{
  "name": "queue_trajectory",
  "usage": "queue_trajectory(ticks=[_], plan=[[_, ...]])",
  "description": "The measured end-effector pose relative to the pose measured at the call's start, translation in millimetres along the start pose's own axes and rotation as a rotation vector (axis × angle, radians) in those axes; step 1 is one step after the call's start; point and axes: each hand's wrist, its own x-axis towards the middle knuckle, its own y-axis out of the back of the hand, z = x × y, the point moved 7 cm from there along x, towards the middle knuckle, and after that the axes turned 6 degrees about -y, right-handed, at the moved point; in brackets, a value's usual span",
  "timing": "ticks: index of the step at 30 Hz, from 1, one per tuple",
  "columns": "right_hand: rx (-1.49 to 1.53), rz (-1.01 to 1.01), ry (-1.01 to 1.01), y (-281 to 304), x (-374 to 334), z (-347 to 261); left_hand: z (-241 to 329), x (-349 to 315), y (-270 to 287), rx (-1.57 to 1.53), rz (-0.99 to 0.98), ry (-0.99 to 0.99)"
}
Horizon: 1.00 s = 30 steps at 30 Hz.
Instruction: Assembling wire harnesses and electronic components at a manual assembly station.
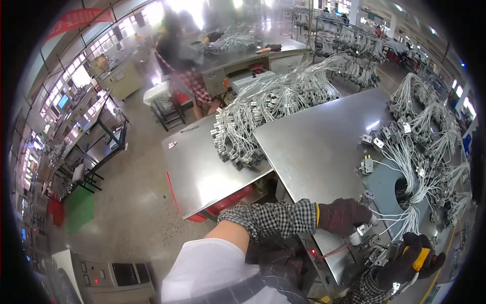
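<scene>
My left hand [344, 215], in a dark maroon glove with pale fingertips, reaches over the table's right part. Its fingers close on a small plug connector [363, 229] with white wires. To the right, my right hand [412, 256] wears a dark glove and is curled closed. A white cable [415, 279] comes out below its fingers. A yellow patch [421, 258] shows at this hand; I cannot tell whether it belongs to the glove. Between the hands sit several grey metal plug parts [377, 253]. White wires [410, 218] run from there to a grey fixture with a round hole [379, 185].
Bundles of white wires with grey plugs [425, 116] crowd the right edge. A large wire heap [273, 101] lies on the lower steel table [197, 167], beside the raised steel top [319, 142]. Another person [187, 76] is beyond it. A stool [164, 104] stands near that person.
</scene>
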Motion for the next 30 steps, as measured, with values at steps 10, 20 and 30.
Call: queue_trajectory(ticks=[10,20,30], plan=[[-0.554,-0.221,0.589,14.5,16.0,-21.9,3.8,34.9,-40.1,0.508,-0.255,-0.128],[-0.419,-0.149,0.139,25.7,16.5,14.1,-0.2,49.0,-52.8,0.954,-0.498,0.128],[-0.022,0.019,-0.016,10.4,9.7,2.4,17.2,49.3,-45.0,0.859,-0.526,0.122]])
